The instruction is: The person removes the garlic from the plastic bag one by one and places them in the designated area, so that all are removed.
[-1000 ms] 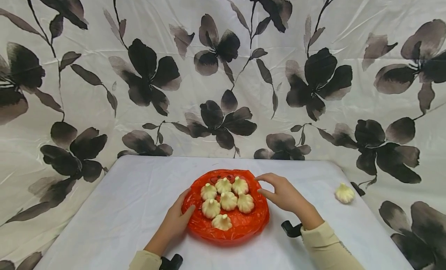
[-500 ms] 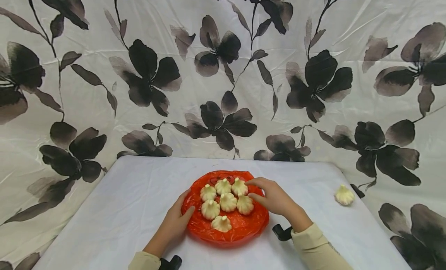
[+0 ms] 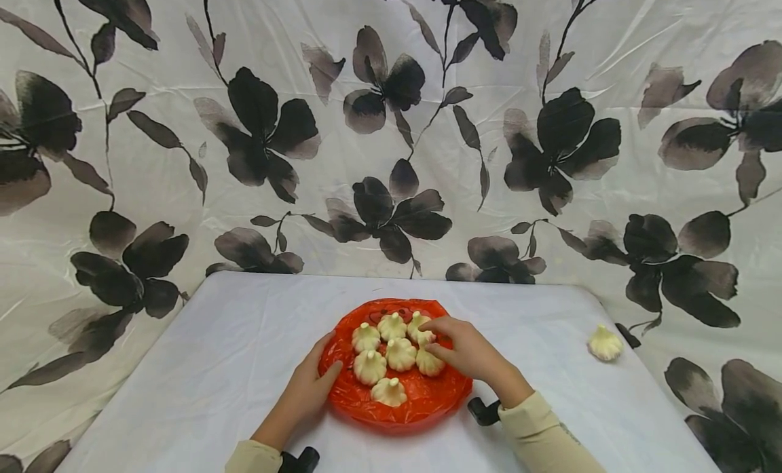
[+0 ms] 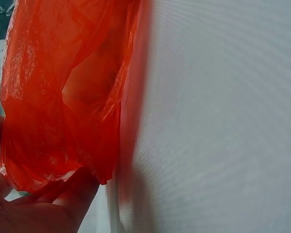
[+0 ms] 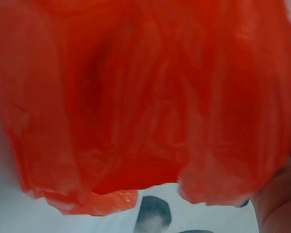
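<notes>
Several garlic bulbs (image 3: 401,354) lie on a round dish covered in red plastic (image 3: 421,405), in the middle of the table. At the dish's left side my left hand (image 3: 310,385) grips the rim, thumb on top. Its fingers (image 4: 70,206) show under the red plastic in the left wrist view. From the right, my right hand (image 3: 467,354) reaches over the dish. Its fingers and thumb are spread beside the back-right garlic bulb (image 3: 417,329) and partly cover the one in front. Red plastic fills most of the right wrist view and hides the fingertips there.
A single garlic bulb (image 3: 605,343) lies apart near the table's right edge. The table wears a white cloth (image 3: 244,337). Behind it hangs a floral curtain (image 3: 464,208). A black wrist mount (image 3: 484,412) sits below the right forearm.
My right hand has moved left, from the dish's right rim to over the back-right garlic bulb. The left hand has stayed on the rim, and the dish has not visibly moved.
</notes>
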Available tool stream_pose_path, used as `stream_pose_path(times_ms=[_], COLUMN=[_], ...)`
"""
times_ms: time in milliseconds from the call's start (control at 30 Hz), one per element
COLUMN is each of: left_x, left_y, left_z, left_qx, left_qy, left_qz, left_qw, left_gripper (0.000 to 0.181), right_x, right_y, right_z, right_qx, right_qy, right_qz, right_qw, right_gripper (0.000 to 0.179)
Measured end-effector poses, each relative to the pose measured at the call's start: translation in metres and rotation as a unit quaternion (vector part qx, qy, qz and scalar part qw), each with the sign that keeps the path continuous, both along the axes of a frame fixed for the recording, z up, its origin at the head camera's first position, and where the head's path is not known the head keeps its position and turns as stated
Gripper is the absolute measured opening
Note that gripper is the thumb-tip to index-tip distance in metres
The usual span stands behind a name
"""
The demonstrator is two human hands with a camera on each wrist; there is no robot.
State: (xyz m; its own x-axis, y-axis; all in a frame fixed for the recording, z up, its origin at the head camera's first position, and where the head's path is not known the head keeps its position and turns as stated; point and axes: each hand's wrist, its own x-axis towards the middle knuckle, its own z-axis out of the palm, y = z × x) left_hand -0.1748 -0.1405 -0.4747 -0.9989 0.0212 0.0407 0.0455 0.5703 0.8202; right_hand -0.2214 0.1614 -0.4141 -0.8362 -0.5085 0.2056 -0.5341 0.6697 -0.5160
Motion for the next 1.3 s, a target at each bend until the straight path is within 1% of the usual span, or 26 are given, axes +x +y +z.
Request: stream_pose_path(times_ms=[367, 700, 833, 1033, 1300], left_x=[-0.001, -0.005, -0.006, -0.005, -0.003], left_y=[0.002, 0.000, 0.000, 0.001, 0.000], left_z=[0.002, -0.001, -0.002, -0.002, -0.003], left_qx=[0.001, 0.000, -0.004, -0.006, -0.005], left_qy=[-0.008, 0.000, 0.000, 0.000, -0.004], left_qz=[0.000, 0.000, 0.000, 0.000, 0.004], left_qw=[1.0000, 1.0000, 1.0000, 1.0000, 1.0000], left_gripper=[0.062, 0.061, 0.060, 0.060, 0.061], right_x=[-0.004, -0.005, -0.005, -0.005, -0.003], right_y=[-0.002, -0.005, -0.007, -0.009, -0.010], right_z=[-0.011, -0.019, -0.020, -0.021, -0.022], right_qx=[0.006, 0.023, 0.023, 0.019, 0.025], right_qy=[-0.007, 0.016, 0.016, 0.004, 0.024], right_qz=[-0.002, -0.002, -0.003, -0.005, 0.005], right_qw=[1.0000, 0.9996, 0.9996, 0.9998, 0.9994], right_gripper=[0.034, 0.031, 0.031, 0.029, 0.023])
